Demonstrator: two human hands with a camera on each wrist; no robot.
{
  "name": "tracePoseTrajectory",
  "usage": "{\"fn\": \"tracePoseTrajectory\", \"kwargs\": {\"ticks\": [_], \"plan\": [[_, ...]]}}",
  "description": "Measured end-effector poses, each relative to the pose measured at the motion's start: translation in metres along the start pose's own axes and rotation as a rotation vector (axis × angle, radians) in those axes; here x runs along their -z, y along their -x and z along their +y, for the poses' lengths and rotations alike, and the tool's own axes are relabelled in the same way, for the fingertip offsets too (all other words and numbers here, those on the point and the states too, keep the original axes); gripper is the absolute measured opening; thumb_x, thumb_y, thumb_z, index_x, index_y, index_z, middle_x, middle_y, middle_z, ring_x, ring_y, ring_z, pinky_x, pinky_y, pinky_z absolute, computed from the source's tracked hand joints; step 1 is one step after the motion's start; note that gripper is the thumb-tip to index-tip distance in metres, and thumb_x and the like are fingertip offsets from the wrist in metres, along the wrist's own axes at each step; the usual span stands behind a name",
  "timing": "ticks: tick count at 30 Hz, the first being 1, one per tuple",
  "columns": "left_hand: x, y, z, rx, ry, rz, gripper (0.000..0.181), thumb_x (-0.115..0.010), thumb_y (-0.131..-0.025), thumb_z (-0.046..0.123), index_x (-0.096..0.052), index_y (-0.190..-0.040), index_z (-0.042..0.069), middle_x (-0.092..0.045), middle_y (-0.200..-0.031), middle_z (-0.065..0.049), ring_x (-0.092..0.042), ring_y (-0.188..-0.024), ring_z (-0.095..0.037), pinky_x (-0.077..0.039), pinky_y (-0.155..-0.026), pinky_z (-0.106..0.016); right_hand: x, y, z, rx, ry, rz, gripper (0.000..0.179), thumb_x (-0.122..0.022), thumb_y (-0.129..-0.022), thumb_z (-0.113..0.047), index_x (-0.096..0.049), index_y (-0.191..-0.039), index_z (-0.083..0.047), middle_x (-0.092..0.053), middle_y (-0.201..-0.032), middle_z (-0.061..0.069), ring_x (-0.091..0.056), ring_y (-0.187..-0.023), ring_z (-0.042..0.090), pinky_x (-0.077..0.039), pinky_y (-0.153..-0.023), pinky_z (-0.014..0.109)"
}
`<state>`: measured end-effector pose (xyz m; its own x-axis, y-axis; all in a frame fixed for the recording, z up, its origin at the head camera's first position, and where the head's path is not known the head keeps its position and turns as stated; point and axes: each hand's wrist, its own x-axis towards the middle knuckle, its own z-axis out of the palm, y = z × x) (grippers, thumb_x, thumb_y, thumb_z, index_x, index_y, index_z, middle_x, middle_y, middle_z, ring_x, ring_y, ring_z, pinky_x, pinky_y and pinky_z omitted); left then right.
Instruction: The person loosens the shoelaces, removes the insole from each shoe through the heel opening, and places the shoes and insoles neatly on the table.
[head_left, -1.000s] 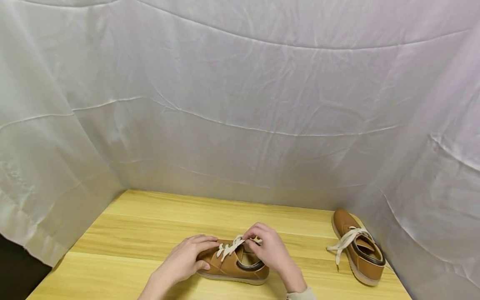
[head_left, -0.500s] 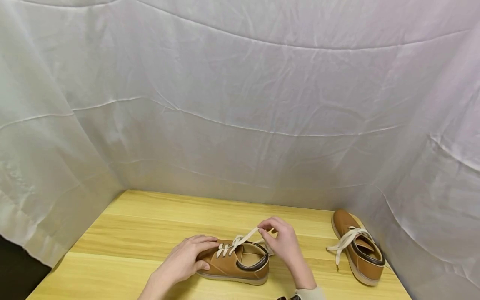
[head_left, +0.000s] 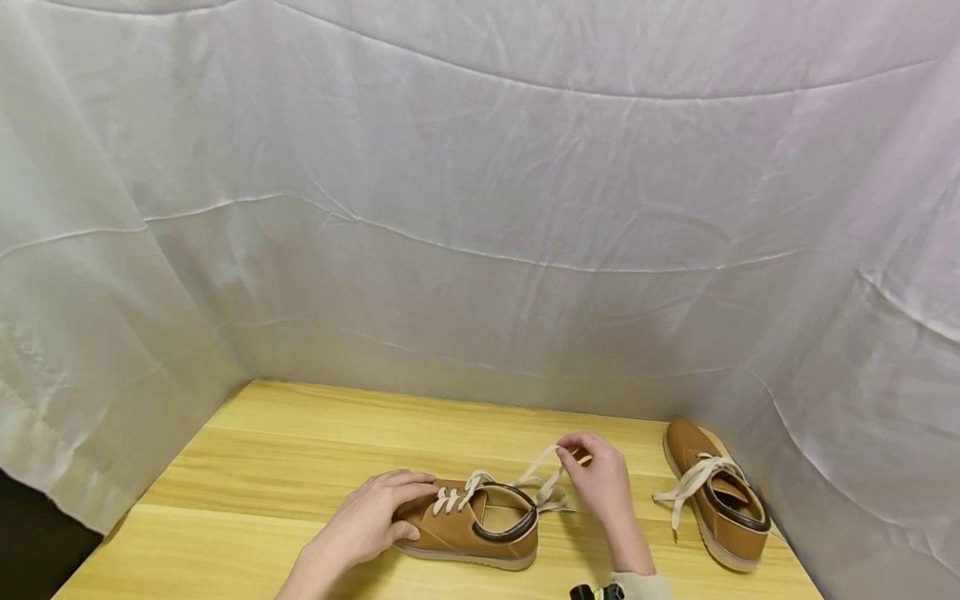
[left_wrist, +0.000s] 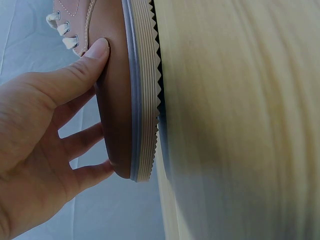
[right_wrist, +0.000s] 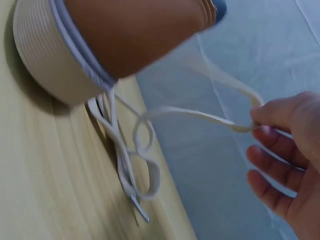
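Note:
A brown leather shoe (head_left: 457,535) with a dark collar stands on the wooden table, toe to the left. Around its toe my left hand (head_left: 371,517) grips, thumb on the near side; the left wrist view shows the thumb on the upper and the fingers behind the toe. My right hand (head_left: 603,479), beyond the heel, pinches a cream shoelace (right_wrist: 200,114) between thumb and forefinger. From that pinch the lace runs slack back toward the shoe, and more of it lies looped on the table behind the heel, its metal tip (right_wrist: 140,209) showing in the right wrist view.
A second brown shoe (head_left: 731,533) stands at the table's right side, toe pointing away, its cream laces (head_left: 697,483) loose over its side. Grey cloth (head_left: 480,317) hangs behind the wooden table (head_left: 247,467) and along both sides.
My right hand has moved from the shoe's eyelets rightward past the heel, drawing the pinched shoelace along. The left hand and the shoe have stayed in place.

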<state>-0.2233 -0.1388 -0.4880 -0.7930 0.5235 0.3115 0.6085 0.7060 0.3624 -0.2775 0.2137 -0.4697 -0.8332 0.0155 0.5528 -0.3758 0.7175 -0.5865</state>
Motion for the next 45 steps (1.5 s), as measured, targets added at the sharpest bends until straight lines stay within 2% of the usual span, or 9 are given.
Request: {"fn": "tracePoseTrajectory", "kwargs": {"ticks": [6,11,15,21,26,30,33,37,45], "plan": [[0.000,0.001,0.000,0.005,0.004,-0.009,0.062,-0.086,-0.081,0.027,-0.067,-0.139,0.017,-0.062,-0.145,0.001,-0.059,-0.131,-0.032,-0.049,-0.105,-0.062,0.007,0.001,0.013,-0.139,0.051,-0.125,0.008,-0.079,-0.088,-0.004,-0.077,-0.094,-0.010,-0.071,-0.089,0.000,-0.065,-0.081,0.016,-0.055,-0.072,0.031],[-0.001,0.001,0.000,0.002,0.008,-0.007,0.062,-0.085,-0.082,0.027,-0.067,-0.140,0.017,-0.062,-0.145,0.001,-0.059,-0.132,-0.031,-0.048,-0.106,-0.061,0.009,0.003,0.016,-0.226,0.067,-0.248,0.015,-0.077,-0.090,-0.008,-0.078,-0.105,-0.011,-0.072,-0.098,0.001,-0.065,-0.086,0.015,-0.056,-0.076,0.036],[0.000,0.000,0.000,0.013,0.022,-0.012,0.062,-0.085,-0.082,0.026,-0.067,-0.140,0.017,-0.062,-0.145,0.000,-0.058,-0.132,-0.032,-0.047,-0.108,-0.061,0.008,0.001,0.009,-0.174,0.006,-0.226,0.018,-0.076,-0.094,-0.009,-0.078,-0.111,-0.010,-0.073,-0.106,0.004,-0.066,-0.091,0.017,-0.058,-0.078,0.034],[0.005,0.000,0.004,0.037,0.075,-0.021,0.062,-0.087,-0.082,0.024,-0.066,-0.140,0.017,-0.062,-0.145,-0.002,-0.057,-0.134,-0.032,-0.048,-0.108,-0.060,-0.001,-0.003,-0.012,-0.096,-0.184,-0.220,0.015,-0.075,-0.096,-0.008,-0.078,-0.110,-0.008,-0.074,-0.109,0.003,-0.067,-0.094,0.018,-0.059,-0.079,0.028],[0.006,-0.004,0.018,0.080,0.138,0.018,0.058,-0.084,-0.087,0.031,-0.064,-0.140,0.018,-0.062,-0.142,0.002,-0.059,-0.130,-0.027,-0.050,-0.107,-0.057,-0.010,-0.001,-0.025,-0.052,-0.243,-0.354,0.013,-0.075,-0.096,-0.011,-0.078,-0.109,-0.011,-0.074,-0.105,-0.002,-0.068,-0.092,0.016,-0.059,-0.081,0.028],[-0.001,-0.011,0.033,0.095,0.157,0.048,0.056,-0.082,-0.090,0.033,-0.063,-0.140,0.016,-0.061,-0.139,0.004,-0.060,-0.127,-0.023,-0.053,-0.104,-0.052,-0.018,0.001,-0.029,0.047,-0.251,-0.486,0.013,-0.073,-0.098,-0.018,-0.077,-0.109,-0.012,-0.073,-0.103,-0.003,-0.069,-0.089,0.016,-0.060,-0.077,0.028],[-0.009,-0.017,0.042,0.088,0.136,0.050,0.058,-0.083,-0.089,0.034,-0.061,-0.139,0.014,-0.059,-0.140,0.001,-0.059,-0.128,-0.024,-0.053,-0.103,-0.052,-0.024,0.004,-0.029,0.132,-0.240,-0.553,0.015,-0.071,-0.100,-0.021,-0.077,-0.109,-0.010,-0.073,-0.104,-0.001,-0.068,-0.088,0.014,-0.059,-0.075,0.028],[-0.019,-0.022,0.048,0.072,0.051,0.014,0.068,-0.088,-0.084,0.037,-0.058,-0.140,0.011,-0.057,-0.141,-0.002,-0.056,-0.130,-0.026,-0.052,-0.104,-0.054,-0.030,0.008,-0.032,0.176,-0.191,-0.585,0.011,-0.071,-0.099,-0.017,-0.077,-0.107,-0.014,-0.073,-0.104,-0.003,-0.066,-0.087,0.010,-0.057,-0.074,0.026],[-0.023,-0.027,0.049,0.042,-0.062,-0.003,0.076,-0.090,-0.078,0.040,-0.057,-0.139,0.008,-0.057,-0.138,-0.002,-0.055,-0.126,-0.024,-0.054,-0.101,-0.050,-0.029,0.014,-0.035,0.133,-0.147,-0.563,0.014,-0.071,-0.097,-0.010,-0.078,-0.106,-0.018,-0.073,-0.105,-0.007,-0.069,-0.091,0.014,-0.057,-0.077,0.026]]}}
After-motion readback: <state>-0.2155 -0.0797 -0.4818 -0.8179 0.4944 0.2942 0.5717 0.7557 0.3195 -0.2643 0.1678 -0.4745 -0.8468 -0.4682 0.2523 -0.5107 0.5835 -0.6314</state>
